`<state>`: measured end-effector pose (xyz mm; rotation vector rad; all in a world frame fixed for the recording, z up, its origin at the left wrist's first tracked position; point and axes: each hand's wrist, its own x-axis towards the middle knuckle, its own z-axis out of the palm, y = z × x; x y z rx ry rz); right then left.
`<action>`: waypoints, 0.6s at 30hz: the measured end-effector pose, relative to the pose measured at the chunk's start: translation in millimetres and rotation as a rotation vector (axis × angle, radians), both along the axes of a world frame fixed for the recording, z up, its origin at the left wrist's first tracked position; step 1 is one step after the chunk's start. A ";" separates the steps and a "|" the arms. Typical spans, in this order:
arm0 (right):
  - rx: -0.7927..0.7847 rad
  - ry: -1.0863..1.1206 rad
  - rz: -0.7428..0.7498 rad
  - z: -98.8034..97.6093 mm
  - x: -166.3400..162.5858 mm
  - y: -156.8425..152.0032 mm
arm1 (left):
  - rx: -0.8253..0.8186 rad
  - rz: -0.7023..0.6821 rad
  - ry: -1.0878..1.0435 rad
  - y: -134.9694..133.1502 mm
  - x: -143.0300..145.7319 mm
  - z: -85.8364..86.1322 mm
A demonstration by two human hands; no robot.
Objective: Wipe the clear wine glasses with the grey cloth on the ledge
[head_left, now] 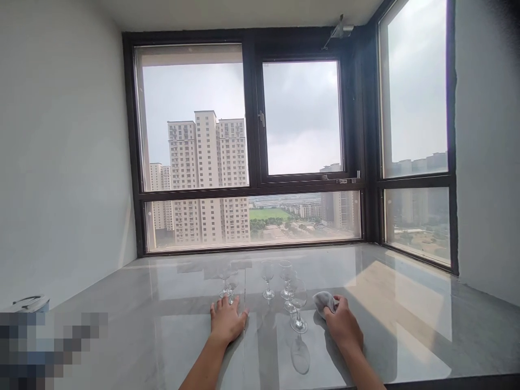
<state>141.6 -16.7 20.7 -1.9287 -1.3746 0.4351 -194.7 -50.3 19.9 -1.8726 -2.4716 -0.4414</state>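
My left hand [226, 320] lies flat on the glossy marble sill [162, 303], fingers stretched out, its fingertips just short of a small stemmed glass [228, 285]. My right hand [342, 323] rests on the sill with its fingers closed over a grey cloth [324, 301]. Between my hands stands a clear wine glass [298, 305]. Two more stemmed glasses [267, 279] [285, 277] stand a little farther back, toward the window.
A large dark-framed corner window [252, 184] rises behind the sill, with tower blocks outside. A white wall closes the left side. A small lidded container [28, 303] sits at the sill's left edge above a blurred patch.
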 end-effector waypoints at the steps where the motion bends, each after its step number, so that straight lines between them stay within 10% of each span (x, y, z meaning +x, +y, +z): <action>1: 0.000 -0.002 0.004 0.2 -0.1 0.0 | -0.010 -0.005 -0.005 1.2 -2.1 0.4; 18: 0.009 -0.015 0.021 -6.5 3.6 6.4 | -0.033 -0.006 -0.020 7.5 -22.3 4.4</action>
